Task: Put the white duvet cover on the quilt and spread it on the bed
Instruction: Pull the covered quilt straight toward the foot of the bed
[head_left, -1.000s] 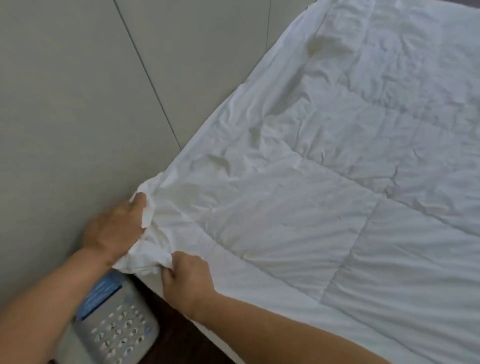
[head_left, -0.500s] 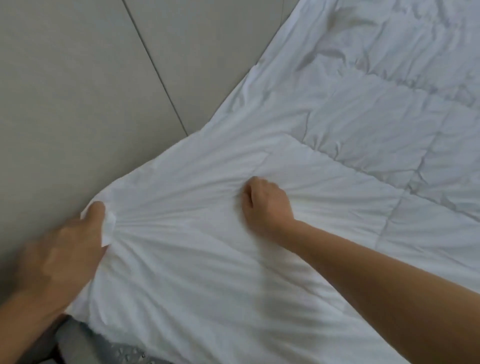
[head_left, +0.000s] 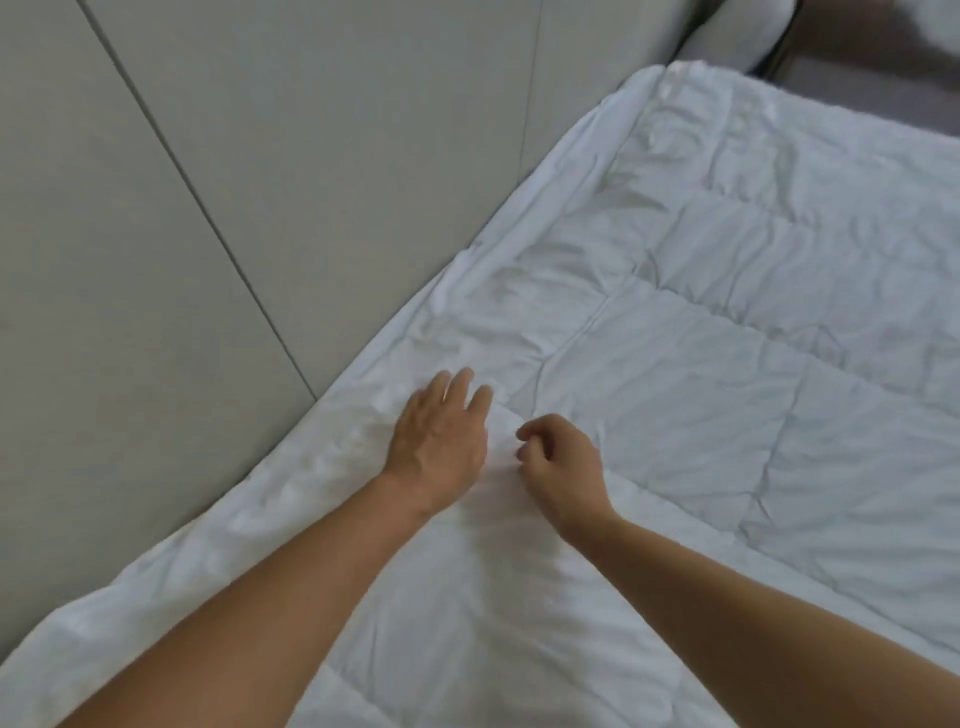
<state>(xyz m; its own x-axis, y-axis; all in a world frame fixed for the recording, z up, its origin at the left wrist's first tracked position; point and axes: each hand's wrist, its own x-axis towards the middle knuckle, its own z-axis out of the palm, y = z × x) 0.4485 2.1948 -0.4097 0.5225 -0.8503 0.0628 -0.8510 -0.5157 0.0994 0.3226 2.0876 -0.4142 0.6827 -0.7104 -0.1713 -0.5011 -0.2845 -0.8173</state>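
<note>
Across the head camera's frame I see the white duvet cover spread over the bed, running from the lower left corner to the far right, its long edge lying against the grey padded wall panels. Stitched squares show through the fabric as faint ridges, so the quilt sits inside the cover; I cannot tell how far it reaches into the near corner. My left hand lies palm down on the cover near the wall-side edge, fingers straight and slightly spread, pressing the cloth flat. My right hand is just beside it, fingers curled with thumb and forefinger close together; whether it pinches a fold of cloth I cannot tell. Beyond the bed's far corner, a pale rounded object stands on dark flooring.
</note>
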